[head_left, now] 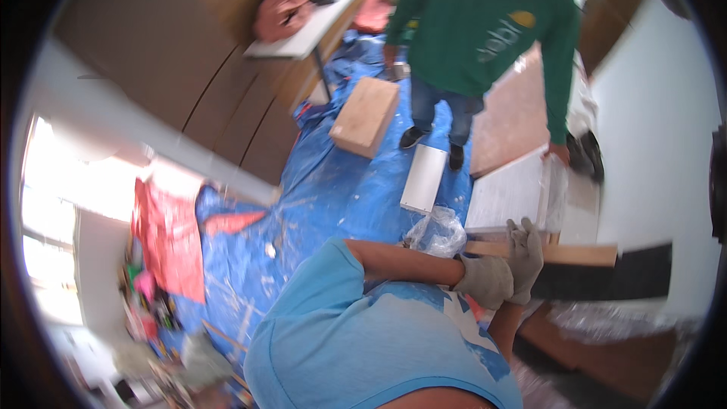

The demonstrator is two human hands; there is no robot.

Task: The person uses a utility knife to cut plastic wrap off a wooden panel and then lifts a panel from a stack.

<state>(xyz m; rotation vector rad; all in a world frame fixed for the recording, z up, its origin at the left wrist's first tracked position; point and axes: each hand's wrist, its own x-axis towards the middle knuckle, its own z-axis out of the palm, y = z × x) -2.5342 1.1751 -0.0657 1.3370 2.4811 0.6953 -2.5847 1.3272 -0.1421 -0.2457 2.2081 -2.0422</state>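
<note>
1. Gloved fingers [530, 238] of the left hand [500, 273] curl over the end of a wooden board [583, 254]; I cannot tell where the right hand is.
2. Underfoot, a blue tarpaulin [341, 197] covers the floor.
3. Another person in a green sweatshirt [477, 23] grips a white panel [507, 193].
4. Beside it lie a cardboard box [365, 116] and a crumpled plastic bag [438, 233].

Bright window glare at left; blurry, fisheye-bent edges.
</note>
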